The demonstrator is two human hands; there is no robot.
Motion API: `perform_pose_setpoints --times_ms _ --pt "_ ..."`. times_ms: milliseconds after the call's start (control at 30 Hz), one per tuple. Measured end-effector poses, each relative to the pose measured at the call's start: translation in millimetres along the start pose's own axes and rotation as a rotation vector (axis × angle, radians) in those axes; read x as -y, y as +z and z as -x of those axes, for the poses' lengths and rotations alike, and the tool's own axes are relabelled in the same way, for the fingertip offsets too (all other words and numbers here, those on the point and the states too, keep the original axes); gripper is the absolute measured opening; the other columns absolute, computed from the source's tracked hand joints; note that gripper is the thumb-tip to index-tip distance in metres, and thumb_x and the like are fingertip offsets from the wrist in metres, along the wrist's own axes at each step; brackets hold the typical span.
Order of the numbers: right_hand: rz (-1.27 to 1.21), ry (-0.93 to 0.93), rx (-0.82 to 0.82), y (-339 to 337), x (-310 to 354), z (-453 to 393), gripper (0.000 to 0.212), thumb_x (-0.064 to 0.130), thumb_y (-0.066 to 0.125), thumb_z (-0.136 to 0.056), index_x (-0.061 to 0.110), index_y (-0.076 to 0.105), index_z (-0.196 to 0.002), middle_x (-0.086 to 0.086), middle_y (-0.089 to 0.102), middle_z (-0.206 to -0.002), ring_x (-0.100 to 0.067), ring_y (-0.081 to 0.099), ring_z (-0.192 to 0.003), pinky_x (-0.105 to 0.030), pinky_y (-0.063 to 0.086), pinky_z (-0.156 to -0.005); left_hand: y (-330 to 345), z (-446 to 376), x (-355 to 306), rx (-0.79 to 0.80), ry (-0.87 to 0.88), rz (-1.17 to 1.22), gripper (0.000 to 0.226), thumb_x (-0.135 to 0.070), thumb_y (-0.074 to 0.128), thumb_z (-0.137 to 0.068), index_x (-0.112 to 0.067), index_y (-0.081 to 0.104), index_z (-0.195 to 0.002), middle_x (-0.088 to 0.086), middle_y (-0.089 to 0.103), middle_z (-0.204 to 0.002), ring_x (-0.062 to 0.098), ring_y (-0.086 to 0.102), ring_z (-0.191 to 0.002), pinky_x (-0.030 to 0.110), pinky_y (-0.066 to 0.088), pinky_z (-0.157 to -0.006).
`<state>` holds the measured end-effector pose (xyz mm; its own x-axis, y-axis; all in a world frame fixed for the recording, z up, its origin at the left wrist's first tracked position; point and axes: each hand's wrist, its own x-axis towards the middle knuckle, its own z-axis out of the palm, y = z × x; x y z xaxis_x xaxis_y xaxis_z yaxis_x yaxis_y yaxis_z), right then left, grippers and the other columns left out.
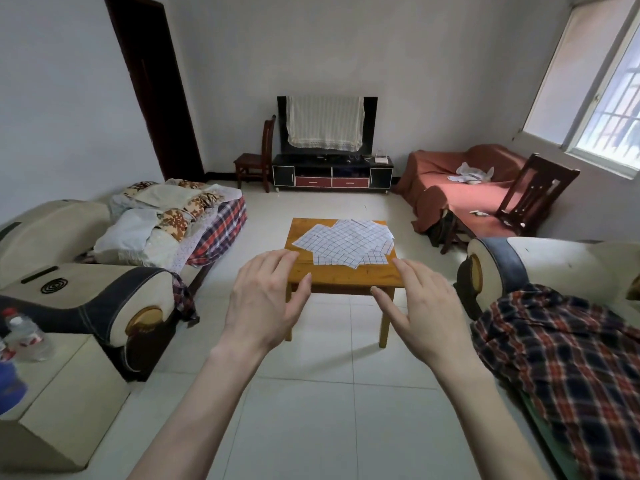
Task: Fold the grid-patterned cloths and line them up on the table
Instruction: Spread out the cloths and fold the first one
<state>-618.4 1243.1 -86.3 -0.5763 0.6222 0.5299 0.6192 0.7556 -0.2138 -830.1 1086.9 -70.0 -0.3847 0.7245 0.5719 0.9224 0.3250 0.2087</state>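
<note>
Several white grid-patterned cloths (346,241) lie unfolded and overlapping in a loose heap on a small wooden table (343,276) in the middle of the room. My left hand (265,301) and my right hand (420,311) are stretched out in front of me, palms down, fingers spread and relaxed. Both hands hover in the air nearer to me than the table, apart from the cloths, and hold nothing.
A cream sofa (90,289) piled with bedding stands to the left, a sofa arm with a plaid shirt (568,358) to the right. A side table with a water bottle (26,336) is at near left. A TV stand (332,174), chairs and a red-covered couch (460,188) stand beyond.
</note>
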Motion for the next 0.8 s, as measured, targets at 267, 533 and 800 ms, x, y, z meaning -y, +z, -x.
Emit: perform_pose_setpoints --times_ms 267,533,800 --pt "0.059 0.018 0.034 97.1 -35.5 -128.3 0.065 0.064 0.042 -0.103 0.017 0.056 -0.145 0.0 0.062 -0.141 -0.021 0.056 -0.13 -0.038 0.042 -0.11 110.4 -124.0 61.3 0.021 0.037 0.022 0.051 -0.049 0.043 -0.103 -0.014 0.065 -0.133 0.004 0.067 -0.133 0.021 0.06 -0.124 0.04 0.046 -0.108" --pt "0.079 0.094 0.072 188.6 -69.4 -265.0 0.068 0.067 0.038 -0.101 0.019 0.055 -0.146 0.001 0.061 -0.143 -0.021 0.054 -0.133 -0.04 0.04 -0.113 212.2 -263.9 125.2 0.031 0.048 0.065 0.056 -0.052 0.039 -0.103 -0.013 0.066 -0.133 0.005 0.068 -0.134 0.022 0.061 -0.125 0.04 0.046 -0.109" --pt "0.098 0.183 0.106 258.8 -114.7 -362.9 0.068 0.069 0.037 -0.102 0.02 0.054 -0.147 0.002 0.061 -0.143 -0.02 0.053 -0.136 -0.038 0.04 -0.112 309.2 -377.2 155.1 0.061 0.145 0.116 0.048 -0.047 0.047 -0.103 -0.013 0.068 -0.129 0.003 0.069 -0.129 0.023 0.061 -0.123 0.039 0.045 -0.108"
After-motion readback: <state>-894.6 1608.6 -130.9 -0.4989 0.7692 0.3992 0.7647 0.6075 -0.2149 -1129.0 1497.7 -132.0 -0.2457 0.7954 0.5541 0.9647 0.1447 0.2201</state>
